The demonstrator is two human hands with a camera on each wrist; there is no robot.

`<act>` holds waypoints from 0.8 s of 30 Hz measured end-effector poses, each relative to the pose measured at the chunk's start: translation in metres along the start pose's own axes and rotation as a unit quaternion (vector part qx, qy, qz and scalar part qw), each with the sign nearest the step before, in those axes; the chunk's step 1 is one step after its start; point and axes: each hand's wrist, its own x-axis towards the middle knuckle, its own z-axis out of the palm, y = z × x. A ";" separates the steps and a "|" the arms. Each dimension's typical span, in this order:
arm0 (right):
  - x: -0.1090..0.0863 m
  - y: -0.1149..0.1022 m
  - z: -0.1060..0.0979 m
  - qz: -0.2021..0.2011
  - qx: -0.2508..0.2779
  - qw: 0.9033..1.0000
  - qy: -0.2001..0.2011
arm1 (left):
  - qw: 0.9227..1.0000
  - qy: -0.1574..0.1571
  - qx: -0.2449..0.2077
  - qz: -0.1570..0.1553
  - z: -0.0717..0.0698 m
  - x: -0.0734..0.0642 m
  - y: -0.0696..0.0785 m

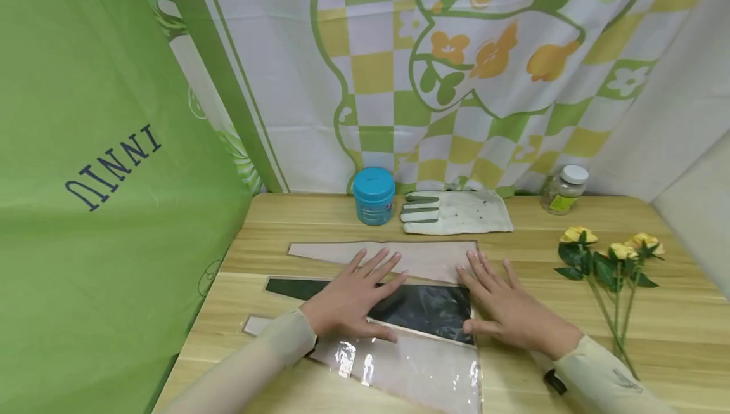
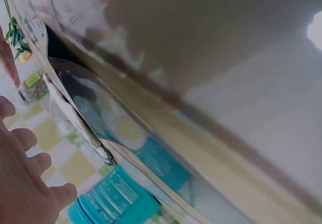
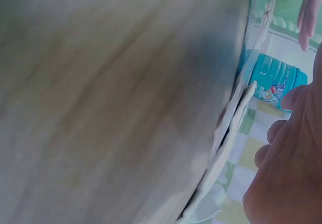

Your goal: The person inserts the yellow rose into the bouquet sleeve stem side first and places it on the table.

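Three long tapered flat sleeves lie side by side on the table in the head view: a pale one [image 1: 445, 255] at the back, a black one [image 1: 428, 306] in the middle and a glossy pale one [image 1: 422, 369] in front. My left hand [image 1: 348, 303], fingers spread, lies across the black sleeve, its fingertips over the back sleeve and its thumb over the front one. At the sleeves' wide right ends is my right hand [image 1: 510, 309], fingers straight and spread, thumb at the black sleeve's end. Neither hand grips anything.
Behind the sleeves stand a blue tub [image 1: 374, 197] and a white work glove [image 1: 456, 212] with grey-green fingers. A white-lidded jar [image 1: 564, 191] is at the back right. Yellow artificial roses [image 1: 618, 274] lie to the right. Curtains hang behind and a green cloth to the left.
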 end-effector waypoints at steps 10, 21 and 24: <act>0.000 0.027 -0.002 0.048 0.007 0.999 -0.012 | 0.999 -0.024 0.034 0.012 -0.002 0.068 0.005; 0.003 0.038 -0.019 0.086 0.000 0.995 -0.052 | 0.998 -0.042 0.034 0.031 0.006 0.108 0.007; 0.002 0.042 -0.019 0.103 -0.007 0.993 -0.059 | 0.997 -0.066 0.011 0.025 0.008 0.114 0.007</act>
